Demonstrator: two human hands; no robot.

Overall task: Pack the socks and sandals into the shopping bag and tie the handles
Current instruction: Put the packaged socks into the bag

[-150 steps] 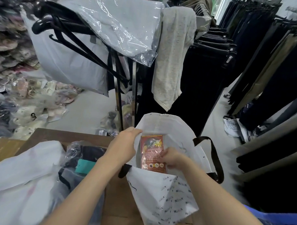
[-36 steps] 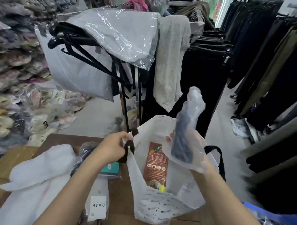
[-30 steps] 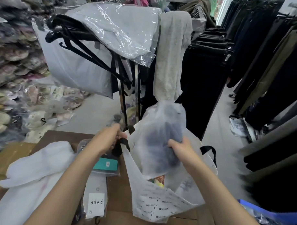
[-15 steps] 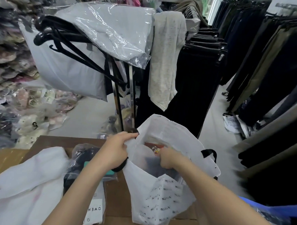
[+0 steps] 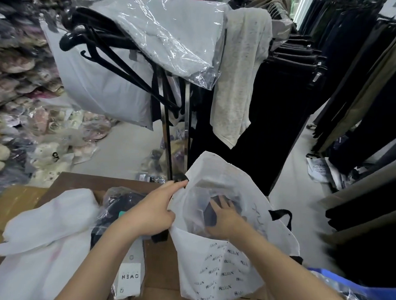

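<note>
A white shopping bag with black handles and small printed lettering stands open on the cardboard surface. My left hand grips the near-left rim of the bag together with its black handle, holding the mouth open. My right hand is inside the bag, pressing down on a clear plastic packet of dark sandals. The other black handle hangs off the bag's right side. A packet of dark socks with a white label lies left of the bag.
White bags lie on the cardboard table at the left. A clothes rack with black hangers and wrapped garments stands just behind. Dark trousers hang to the right, bagged shoes pile at the far left. A blue bin sits at lower right.
My right hand brought the plastic packet of dark sandals from above the bag down into it and now pushes it deeper. My left hand has kept its hold on the bag's rim.
</note>
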